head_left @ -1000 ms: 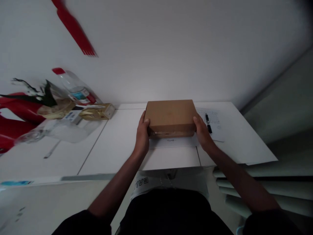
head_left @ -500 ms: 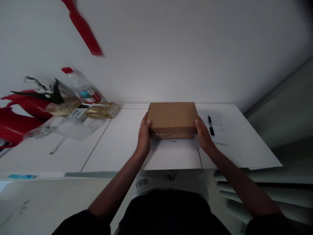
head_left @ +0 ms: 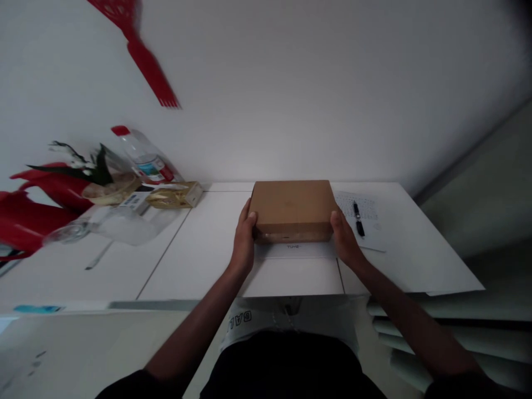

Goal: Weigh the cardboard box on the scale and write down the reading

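A left hand [head_left: 244,239] and right hand [head_left: 343,237] clamp their fingers on opposite sides of a brown cardboard box [head_left: 292,209] (a pen [head_left: 358,218] lies just right of it) on a white table [head_left: 199,252].

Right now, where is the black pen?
In the head view the black pen lies on a printed sheet on the white table, just right of the cardboard box and the right hand.

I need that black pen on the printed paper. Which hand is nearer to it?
Right. The right hand grips the brown cardboard box just beside the black pen; the left hand holds the box's far side.
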A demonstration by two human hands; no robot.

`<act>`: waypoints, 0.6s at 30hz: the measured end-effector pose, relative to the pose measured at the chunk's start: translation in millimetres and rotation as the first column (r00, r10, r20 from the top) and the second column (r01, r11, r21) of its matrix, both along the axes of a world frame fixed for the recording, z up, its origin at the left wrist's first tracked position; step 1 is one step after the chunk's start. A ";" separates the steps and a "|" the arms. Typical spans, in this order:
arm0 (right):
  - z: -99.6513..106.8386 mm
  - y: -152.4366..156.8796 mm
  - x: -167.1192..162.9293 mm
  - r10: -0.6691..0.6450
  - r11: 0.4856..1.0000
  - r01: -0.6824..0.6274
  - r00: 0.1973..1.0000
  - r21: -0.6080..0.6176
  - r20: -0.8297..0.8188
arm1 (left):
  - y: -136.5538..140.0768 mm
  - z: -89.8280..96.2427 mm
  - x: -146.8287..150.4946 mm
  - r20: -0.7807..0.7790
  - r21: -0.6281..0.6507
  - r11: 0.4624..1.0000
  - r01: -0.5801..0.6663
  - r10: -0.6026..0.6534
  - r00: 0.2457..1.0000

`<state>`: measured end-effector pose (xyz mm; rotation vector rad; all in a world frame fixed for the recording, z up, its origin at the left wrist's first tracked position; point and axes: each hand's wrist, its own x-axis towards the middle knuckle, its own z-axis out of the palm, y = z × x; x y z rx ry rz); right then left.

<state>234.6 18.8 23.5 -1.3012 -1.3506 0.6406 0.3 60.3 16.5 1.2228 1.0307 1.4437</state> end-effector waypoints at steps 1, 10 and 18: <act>0.0 -0.4 0.4 0.005 1.000 -0.005 1.000 0.000 0.005 | 0.2 -0.6 -0.9 -0.011 0.004 1.000 -0.007 0.007 1.000; -1.5 3.4 15.4 -0.040 0.999 0.040 0.999 -0.002 0.030 | 8.2 7.9 -15.3 -0.110 0.171 0.972 -0.161 0.182 0.977; 56.7 -29.6 11.1 0.093 0.939 -0.121 0.990 0.322 0.103 | -35.3 83.1 -24.0 -0.389 0.564 0.761 0.321 -0.098 0.916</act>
